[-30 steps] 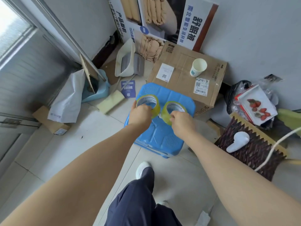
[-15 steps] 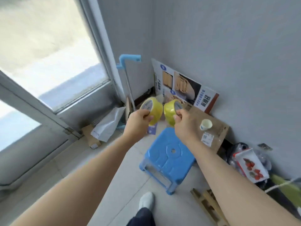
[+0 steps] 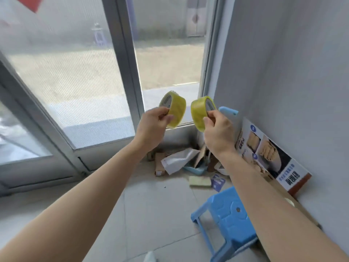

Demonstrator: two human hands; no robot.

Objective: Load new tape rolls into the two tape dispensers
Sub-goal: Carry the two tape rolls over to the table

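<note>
both arms reach forward and up, each hand holding a roll of yellowish clear tape in front of the window (image 3: 79, 76). the left hand (image 3: 151, 123) pinches the left tape roll (image 3: 174, 110) at the roll's seven o'clock edge, thumb on the outer band and fingers (image 3: 164, 115) curled into the core. the right hand (image 3: 219, 129) grips the right tape roll (image 3: 201, 112) at its five o'clock edge in the same way, fingers closed onto the rim. the two rolls stand on edge in the air, near each other but apart, their open cores turned outward away from one another. they sit at about twelve o'clock from the middle of the view.

a blue plastic stool (image 3: 232, 220) stands on the tiled floor (image 3: 151, 205) at five o'clock, partly behind the right forearm. a printed cardboard box (image 3: 268, 154) leans against the grey wall at three o'clock. in the corner below the rolls lie a white mailing bag (image 3: 177, 160), cardboard scraps and a pale sponge block (image 3: 199, 181). a blue handle (image 3: 228, 111) shows just beside the right hand.
</note>
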